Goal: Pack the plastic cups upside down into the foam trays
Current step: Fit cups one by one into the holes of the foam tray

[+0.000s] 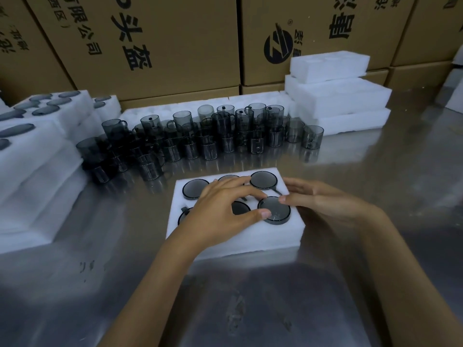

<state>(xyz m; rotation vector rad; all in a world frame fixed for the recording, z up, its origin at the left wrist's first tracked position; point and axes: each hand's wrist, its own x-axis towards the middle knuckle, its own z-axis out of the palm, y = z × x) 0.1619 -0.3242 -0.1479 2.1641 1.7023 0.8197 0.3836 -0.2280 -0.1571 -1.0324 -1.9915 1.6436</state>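
Observation:
A white foam tray [240, 240] lies on the steel table in front of me, its holes filled with dark plastic cups set upside down. My left hand [223, 206] is spread over the tray's middle, its thumb and fingertips touching the front right cup [275, 212]. My right hand [318, 199] lies flat along the tray's right edge, fingertips against that same cup. The back right cup [263, 179] and the back left cup [195, 188] show their flat bases. My left hand hides most of the middle cups.
Several loose smoky cups [200, 136] with handles stand crowded behind the tray. Filled foam trays [37, 136] are stacked at the left, empty foam trays [338, 93] at the back right. Cardboard boxes [155, 46] wall off the back.

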